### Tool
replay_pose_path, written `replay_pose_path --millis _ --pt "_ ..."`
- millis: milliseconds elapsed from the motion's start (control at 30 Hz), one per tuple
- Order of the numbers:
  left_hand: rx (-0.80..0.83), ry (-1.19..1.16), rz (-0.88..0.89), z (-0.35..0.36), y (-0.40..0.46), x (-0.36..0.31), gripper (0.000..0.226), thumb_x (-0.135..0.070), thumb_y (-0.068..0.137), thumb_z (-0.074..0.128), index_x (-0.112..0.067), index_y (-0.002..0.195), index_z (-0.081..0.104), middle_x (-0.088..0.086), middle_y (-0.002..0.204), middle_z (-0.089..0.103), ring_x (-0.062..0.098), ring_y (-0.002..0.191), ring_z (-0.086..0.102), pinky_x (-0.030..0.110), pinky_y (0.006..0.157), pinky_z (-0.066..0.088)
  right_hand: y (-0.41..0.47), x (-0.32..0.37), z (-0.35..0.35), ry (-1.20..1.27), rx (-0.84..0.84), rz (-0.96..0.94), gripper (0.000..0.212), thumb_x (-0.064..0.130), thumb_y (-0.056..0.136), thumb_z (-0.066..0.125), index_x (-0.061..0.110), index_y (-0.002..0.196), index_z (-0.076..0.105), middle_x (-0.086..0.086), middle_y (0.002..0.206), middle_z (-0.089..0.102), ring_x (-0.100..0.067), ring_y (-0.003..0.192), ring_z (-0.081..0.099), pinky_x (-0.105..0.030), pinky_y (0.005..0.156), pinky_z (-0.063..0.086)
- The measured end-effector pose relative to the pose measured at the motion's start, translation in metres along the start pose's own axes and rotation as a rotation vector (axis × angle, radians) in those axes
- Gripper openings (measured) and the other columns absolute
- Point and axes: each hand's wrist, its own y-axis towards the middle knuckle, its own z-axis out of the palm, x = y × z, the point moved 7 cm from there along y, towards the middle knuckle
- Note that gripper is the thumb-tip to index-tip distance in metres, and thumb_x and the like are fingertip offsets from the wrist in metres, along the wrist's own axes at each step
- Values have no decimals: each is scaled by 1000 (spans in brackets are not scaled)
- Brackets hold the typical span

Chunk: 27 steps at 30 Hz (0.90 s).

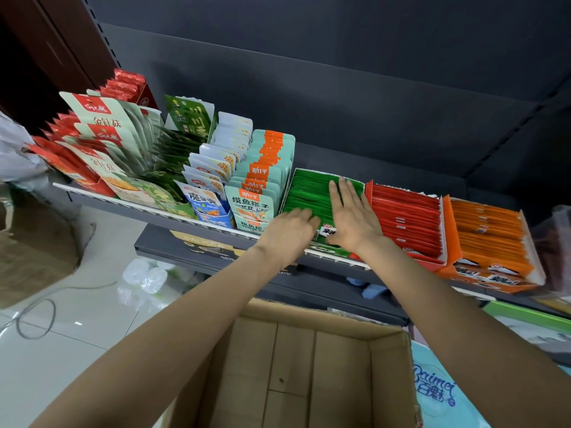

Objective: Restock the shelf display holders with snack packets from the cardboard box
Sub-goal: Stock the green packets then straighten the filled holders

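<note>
A green display holder [355, 184] on the shelf is packed with green snack packets [309, 196]. My right hand [352, 214] lies flat on the packets with its fingers straight. My left hand [287, 233] rests on the front packets at the holder's near left corner, fingers bent over them. Below my arms stands the cardboard box [389, 366], open, with only its bare bottom showing.
Right of the green holder stand a red holder [404, 220] and an orange holder [488, 239], both full. To the left are teal-orange packets [262, 180] and several other snack displays. The shelf's white front rail [148, 208] runs across. A second box [34, 248] sits on the floor left.
</note>
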Motion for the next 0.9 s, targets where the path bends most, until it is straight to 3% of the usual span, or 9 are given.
replay_pose_path --millis 67,133,200,267,400,500,667,767,900 --pt "-159 50 -47 -19 1 3 43 2 58 78 -6 97 61 8 91 61 21 81 60 28 65 49 -4 -1 3 -58 -4 42 115 33 79 73 6 148 -15 -15 157 -14 -26 146 -10 -38 119 -1" --pt "-127 81 -126 -21 11 9 51 0 77 66 0 124 46 16 122 52 26 112 52 29 88 46 -5 -1 5 -132 -17 68 113 33 80 72 4 148 -13 -18 157 -11 -28 146 -7 -38 118 0" --pt "-25 143 -155 -10 29 12 63 -4 94 45 5 146 11 24 153 17 32 142 19 35 114 24 -4 2 4 -169 -34 84 109 32 81 71 3 148 -11 -20 157 -6 -30 146 -2 -39 118 4" --pt "93 201 -190 0 41 16 72 -8 97 42 5 146 -9 22 156 -7 32 146 -3 38 119 9 -4 6 5 -184 -74 91 104 27 82 69 1 148 -6 -23 156 0 -31 146 5 -39 117 15" --pt "155 163 -256 14 51 22 77 -13 97 44 4 146 -13 23 156 -8 36 145 -2 41 119 11 -7 12 2 -166 -202 121 85 6 85 62 -4 147 5 -25 154 15 -32 142 22 -36 107 38" --pt "128 146 -252 14 51 22 73 -12 98 42 5 146 -11 23 156 -3 37 145 4 41 118 17 -4 12 6 -130 -128 106 85 3 89 55 -3 146 -7 -24 156 2 -33 145 8 -41 113 26" --pt "121 82 -255 17 51 20 70 -6 98 38 5 146 -12 24 156 -7 37 145 1 41 118 15 6 -2 4 -94 0 79 102 15 85 63 1 146 -17 -21 153 -21 -31 144 -17 -42 117 -4" --pt "100 48 -272 17 52 21 78 -1 95 42 4 144 -17 22 155 -16 35 145 -7 38 118 10 15 -7 0 -60 36 62 108 16 81 68 -1 145 -18 -21 153 -23 -30 143 -17 -37 118 -4" --pt "152 -14 -264 18 60 26 95 2 86 55 2 145 -19 18 155 -22 30 145 -14 37 118 3 11 -3 6 -53 19 16 99 9 85 63 0 147 -14 -18 155 -18 -28 145 -11 -35 118 1"
